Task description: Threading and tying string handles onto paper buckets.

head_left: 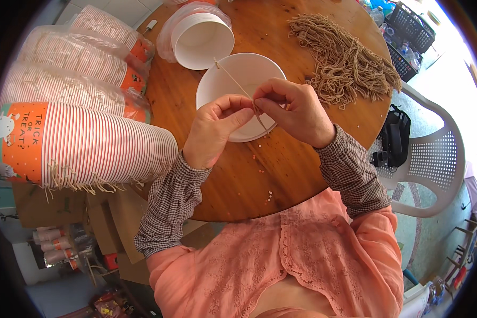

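A white paper bucket (pixel 212 85) lies tipped on the round wooden table, its wide mouth facing up toward me. A thin tan cord (pixel 230 76) runs from the bucket's far rim to my fingers, and its tail hangs down over the near side. My left hand (pixel 212 127) pinches the cord between thumb and forefinger above the opening. Right beside it, my right hand (pixel 297 108) has thumb and fingers closed on the same cord. The fingertips of both hands nearly meet. Whether there is a knot between them is hard to see.
Long stacks of nested orange-and-white buckets (pixel 106 143) lie at the left, cord ends sticking out of the nearest. A bagged white bucket stack (pixel 183 42) sits beyond. A heap of tan cords (pixel 344 61) covers the far right. A white plastic chair (pixel 437 153) stands at the right.
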### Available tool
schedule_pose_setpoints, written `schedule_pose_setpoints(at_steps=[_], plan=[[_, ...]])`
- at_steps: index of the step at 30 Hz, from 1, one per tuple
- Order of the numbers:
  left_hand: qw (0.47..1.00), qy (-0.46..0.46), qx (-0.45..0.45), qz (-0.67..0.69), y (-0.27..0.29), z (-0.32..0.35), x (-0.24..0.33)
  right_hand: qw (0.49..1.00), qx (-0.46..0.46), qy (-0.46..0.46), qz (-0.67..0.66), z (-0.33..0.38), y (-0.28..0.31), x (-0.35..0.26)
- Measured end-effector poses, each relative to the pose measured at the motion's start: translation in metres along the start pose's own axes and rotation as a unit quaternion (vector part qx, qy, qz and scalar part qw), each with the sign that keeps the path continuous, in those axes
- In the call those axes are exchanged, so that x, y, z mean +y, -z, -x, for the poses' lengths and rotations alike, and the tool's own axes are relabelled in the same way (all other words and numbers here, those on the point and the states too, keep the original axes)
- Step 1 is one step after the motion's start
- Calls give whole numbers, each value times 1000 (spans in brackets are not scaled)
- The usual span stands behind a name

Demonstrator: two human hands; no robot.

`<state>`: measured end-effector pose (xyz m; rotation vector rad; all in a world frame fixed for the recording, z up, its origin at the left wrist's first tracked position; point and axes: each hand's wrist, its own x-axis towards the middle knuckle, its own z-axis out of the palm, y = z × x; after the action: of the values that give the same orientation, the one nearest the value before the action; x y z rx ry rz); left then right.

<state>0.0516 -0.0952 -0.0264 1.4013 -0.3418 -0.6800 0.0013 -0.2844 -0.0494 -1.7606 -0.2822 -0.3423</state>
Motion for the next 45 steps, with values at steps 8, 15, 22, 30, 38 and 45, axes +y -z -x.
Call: schedule_pose_setpoints(at_steps=[8, 15, 22, 30, 38, 45], plan=[[993, -34, 0, -114, -6, -1, 5, 998, 11, 27, 50, 0, 0, -4], [986, -59, 14, -153, 1, -8, -5, 981, 38, 120, 148, 1, 1, -4], [881, -241, 43, -405, -8, -7, -11, 955, 67, 186, 223, -4, 5, 5], [867, -257, 58, -423, -8, -2, -13, 961, 56, 155, 223, -2, 4, 7], [865, -251, 24, -434, -7, 6, -8, 965, 108, 113, 212, -2, -2, 5], [960, -133, 20, -246, -4, 10, -6, 989, 61, 103, 84, -10, 4, 0]])
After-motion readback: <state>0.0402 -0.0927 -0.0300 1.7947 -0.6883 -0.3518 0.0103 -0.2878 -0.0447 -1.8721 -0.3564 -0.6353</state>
